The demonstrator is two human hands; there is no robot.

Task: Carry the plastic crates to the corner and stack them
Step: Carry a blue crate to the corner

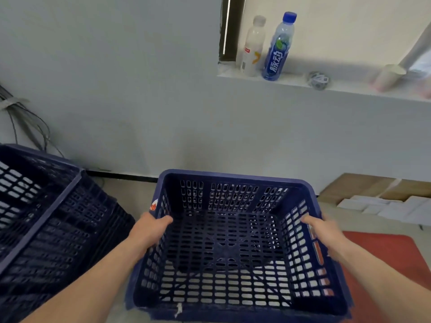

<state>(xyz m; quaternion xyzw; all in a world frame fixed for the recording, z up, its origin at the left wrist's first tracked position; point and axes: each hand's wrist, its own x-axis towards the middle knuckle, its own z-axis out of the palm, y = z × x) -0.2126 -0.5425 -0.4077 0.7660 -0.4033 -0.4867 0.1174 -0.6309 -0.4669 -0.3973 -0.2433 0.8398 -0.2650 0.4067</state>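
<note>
With thumbs hooked over opposite side rims and fingers hidden outside, the left hand [149, 229] and right hand [326, 231] grip the blue crate [233, 181], held upright, mouth upward, far side parallel to the wall [140, 89], just right of the stacked crates [46, 206]; long axis indeterminate.
</note>
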